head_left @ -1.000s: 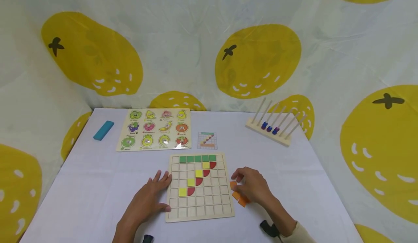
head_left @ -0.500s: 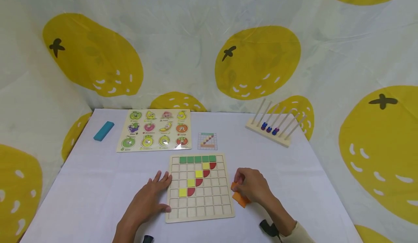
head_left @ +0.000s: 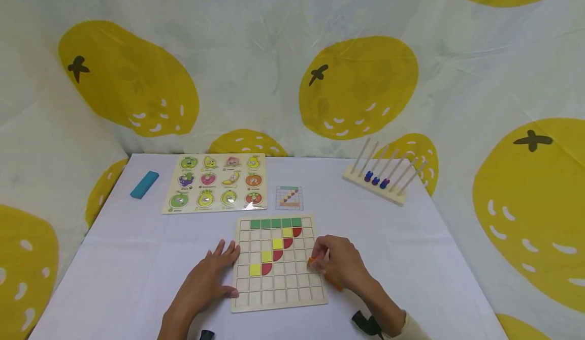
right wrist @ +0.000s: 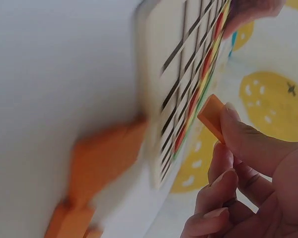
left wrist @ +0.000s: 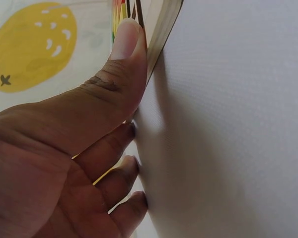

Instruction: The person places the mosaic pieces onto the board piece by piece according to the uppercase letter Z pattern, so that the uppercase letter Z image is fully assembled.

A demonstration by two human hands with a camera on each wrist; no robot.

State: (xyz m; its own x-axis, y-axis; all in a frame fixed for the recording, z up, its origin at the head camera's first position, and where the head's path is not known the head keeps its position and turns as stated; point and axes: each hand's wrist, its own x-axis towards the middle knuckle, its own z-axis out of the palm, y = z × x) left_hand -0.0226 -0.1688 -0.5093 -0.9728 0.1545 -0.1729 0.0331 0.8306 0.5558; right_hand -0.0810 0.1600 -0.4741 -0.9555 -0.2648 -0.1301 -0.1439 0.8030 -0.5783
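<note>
A square wooden grid board (head_left: 292, 299) lies on the white table, with a row of green square tiles (head_left: 271, 223) along its top. Yellow square tiles (head_left: 255, 270) and red quarter-round tiles (head_left: 266, 269) run diagonally below them. My left hand (head_left: 205, 279) rests at the board's left edge, thumb and fingers spread and touching it. Between thumb and fingers my right hand (head_left: 343, 264) pinches an orange tile (right wrist: 213, 116), held over the board's right edge. Several more orange tiles (right wrist: 107, 153) lie on the table beside the board, partly covered by that hand in the head view.
Behind the board lies a small pattern card (head_left: 289, 197). A fruit puzzle board (head_left: 218, 182) is at the back left, with a teal block (head_left: 144, 184) beside it. At the back right stands a wooden peg rack (head_left: 375, 189) with a few beads.
My right hand has picked up an orange tile from beside the board and moved left with it, over the board's right edge. The left hand stays in place.
</note>
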